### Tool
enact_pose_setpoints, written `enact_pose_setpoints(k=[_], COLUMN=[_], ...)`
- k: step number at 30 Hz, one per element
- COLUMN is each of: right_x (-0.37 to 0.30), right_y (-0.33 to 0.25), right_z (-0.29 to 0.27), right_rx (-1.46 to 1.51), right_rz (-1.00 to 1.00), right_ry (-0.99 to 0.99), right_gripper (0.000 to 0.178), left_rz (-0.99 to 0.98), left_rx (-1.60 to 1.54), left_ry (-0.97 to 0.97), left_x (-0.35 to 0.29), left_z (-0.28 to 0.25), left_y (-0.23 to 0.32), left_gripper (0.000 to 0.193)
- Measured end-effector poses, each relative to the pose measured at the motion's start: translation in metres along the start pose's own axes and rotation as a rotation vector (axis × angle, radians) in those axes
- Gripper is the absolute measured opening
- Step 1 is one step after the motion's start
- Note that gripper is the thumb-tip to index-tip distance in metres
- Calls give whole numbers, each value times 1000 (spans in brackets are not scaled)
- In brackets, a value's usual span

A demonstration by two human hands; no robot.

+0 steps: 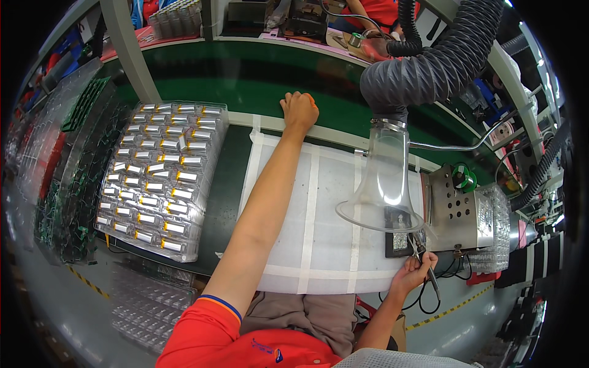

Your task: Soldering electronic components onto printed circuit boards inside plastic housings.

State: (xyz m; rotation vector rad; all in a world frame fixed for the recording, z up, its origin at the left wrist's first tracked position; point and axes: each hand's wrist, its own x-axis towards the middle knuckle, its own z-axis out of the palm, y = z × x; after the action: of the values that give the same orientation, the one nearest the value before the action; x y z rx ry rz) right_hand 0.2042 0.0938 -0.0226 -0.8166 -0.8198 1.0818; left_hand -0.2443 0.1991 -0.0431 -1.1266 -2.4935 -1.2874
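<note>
My left arm stretches far forward across the white work mat [331,184]. At its end my left hand [299,111] hovers over the green conveyor belt [257,80], fingers curled in. A bit of orange shows at its right side; what the hand holds, if anything, is hidden. At the mat's right front edge my right hand [415,273] is closed around a soldering iron [435,284]. The iron's upper end lies beside a small dark tray [397,244] with silvery bits in it, partly beneath a clear funnel-shaped hood [383,178].
Left of the mat, stacked clear trays [211,178] carry many silver cells with yellow tabs. A grey hose [423,76] runs up from the hood. Right of it stand a perforated metal box [457,211] and a green solder spool [464,176]. Another person's arm [363,13] shows beyond the belt.
</note>
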Motion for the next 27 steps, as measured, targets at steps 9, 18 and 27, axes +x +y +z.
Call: enact_pose_setpoints(k=[9,18,27], right_x=[-1,0,1], right_y=[-1,0,1], right_z=[0,-1,-2], right_rx=[-14,13,-1], right_rz=[4,-6,-1], right_ry=[3,-1,8], right_gripper=[10,10,10], left_rz=[-16,6,-5], left_rx=[10,-12,6], left_ry=[-22,8,-10], left_x=[0,0,0], left_z=[-1,1,0], left_y=[1,-1,-1], left_gripper=[12,12,12])
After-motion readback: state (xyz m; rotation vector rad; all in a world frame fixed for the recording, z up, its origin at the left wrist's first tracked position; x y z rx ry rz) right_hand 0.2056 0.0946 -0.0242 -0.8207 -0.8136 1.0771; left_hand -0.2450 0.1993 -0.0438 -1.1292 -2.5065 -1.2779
